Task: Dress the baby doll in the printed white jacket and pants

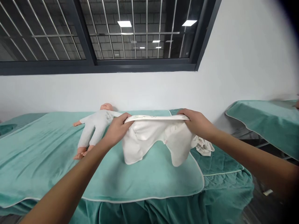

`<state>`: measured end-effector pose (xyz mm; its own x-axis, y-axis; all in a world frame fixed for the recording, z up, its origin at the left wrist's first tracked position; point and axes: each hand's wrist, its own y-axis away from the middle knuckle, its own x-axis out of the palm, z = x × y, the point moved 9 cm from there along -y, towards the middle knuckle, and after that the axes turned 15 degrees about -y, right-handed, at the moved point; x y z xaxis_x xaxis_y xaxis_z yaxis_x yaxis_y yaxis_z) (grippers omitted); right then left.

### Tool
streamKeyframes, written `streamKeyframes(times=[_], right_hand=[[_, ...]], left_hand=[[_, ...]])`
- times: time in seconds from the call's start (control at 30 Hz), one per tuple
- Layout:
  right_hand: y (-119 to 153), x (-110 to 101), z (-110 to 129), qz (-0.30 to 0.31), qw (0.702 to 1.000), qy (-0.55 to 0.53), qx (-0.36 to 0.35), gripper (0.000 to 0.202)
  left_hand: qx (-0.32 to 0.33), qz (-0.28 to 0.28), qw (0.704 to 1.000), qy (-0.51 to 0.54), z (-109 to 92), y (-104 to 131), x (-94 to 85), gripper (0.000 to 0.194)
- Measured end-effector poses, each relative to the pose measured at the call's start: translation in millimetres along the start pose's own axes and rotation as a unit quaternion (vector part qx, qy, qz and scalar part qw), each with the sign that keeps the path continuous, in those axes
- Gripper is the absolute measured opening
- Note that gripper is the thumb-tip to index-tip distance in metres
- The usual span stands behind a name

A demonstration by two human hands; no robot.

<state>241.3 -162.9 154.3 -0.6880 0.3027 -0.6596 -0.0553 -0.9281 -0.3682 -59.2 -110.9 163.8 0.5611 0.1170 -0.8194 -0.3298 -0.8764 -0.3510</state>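
Observation:
A white cloth garment (pixel 149 133) hangs stretched in the air between my two hands, with two rounded flaps drooping below its straight top edge. My left hand (pixel 118 127) pinches the left end of that edge, and my right hand (pixel 195 122) grips the right end. Beneath it lies a green velvet sheet (pixel 144 186) with white piping. To the left, a baby doll (pixel 95 124) in a pale suit rests on its back, its head toward the wall and its feet near my left forearm.
Crumpled patterned white cloth (pixel 203 146) lies on the bed's right part, behind my right wrist. Another green-covered bed (pixel 268 121) stands at the right. A white wall and a barred window (pixel 140 66) rise behind.

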Motion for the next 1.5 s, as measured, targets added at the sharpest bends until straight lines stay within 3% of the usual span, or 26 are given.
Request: streamKeyframes(times=[0.17,0.3,0.37,0.53,0.63,0.73,0.9,1.07,1.2,1.33,1.43,1.5], right_hand=[[7.8,-16.2,-27.2,-0.027,0.983,-0.165,0.082,0.03],[13.5,-34.4,-40.3,-0.072,0.97,-0.21,0.097,0.026],[16.6,-37.6,-45.6,-0.077,0.97,-0.199,0.113,0.027],[16.5,-25.5,-35.8,-0.008,0.985,-0.133,0.107,0.026],[12.0,-22.1,-33.1,0.014,0.992,-0.075,0.099,0.026],[9.0,-17.4,-40.3,0.046,0.994,-0.03,0.091,0.028],[13.6,-8.7,-55.0,0.093,0.99,-0.052,0.091,0.029],[4.7,-4.9,-51.0,0.058,0.993,-0.047,0.092,0.029],[-25.5,28.8,-57.9,0.057,0.995,0.034,0.072,0.029],[-48.1,87.1,-68.9,0.033,0.987,0.144,0.066,0.032],[-36.5,144.0,-50.4,-0.007,0.983,0.184,0.007,0.04],[-18.2,188.9,-30.2,0.009,0.984,0.167,-0.064,0.046]], left_hand=[[0.05,0.109,0.99,-0.068,4.9,13.2,13.8,0.038],[0.059,0.174,0.983,-0.027,10.7,25.5,18.4,0.04],[0.034,0.149,0.988,0.011,15.7,27.3,12.0,0.04],[-0.048,-0.016,0.995,0.083,31.0,23.3,-17.2,0.031],[-0.101,-0.072,0.989,0.082,43.9,22.9,-26.3,0.031],[-0.136,-0.068,0.986,0.064,55.3,25.9,-28.0,0.034],[-0.155,0.006,0.986,0.066,70.1,34.2,-24.0,0.037],[-0.174,0.041,0.984,0.022,89.0,29.4,-20.2,0.041],[-0.166,0.062,0.982,-0.071,109.2,6.5,-1.2,0.043],[-0.189,0.044,0.957,-0.217,144.9,-17.0,28.6,0.044],[-0.202,0.051,0.935,-0.286,164.1,-18.2,63.7,0.038],[-0.151,-0.001,0.943,-0.298,152.2,-13.9,81.1,0.033]])
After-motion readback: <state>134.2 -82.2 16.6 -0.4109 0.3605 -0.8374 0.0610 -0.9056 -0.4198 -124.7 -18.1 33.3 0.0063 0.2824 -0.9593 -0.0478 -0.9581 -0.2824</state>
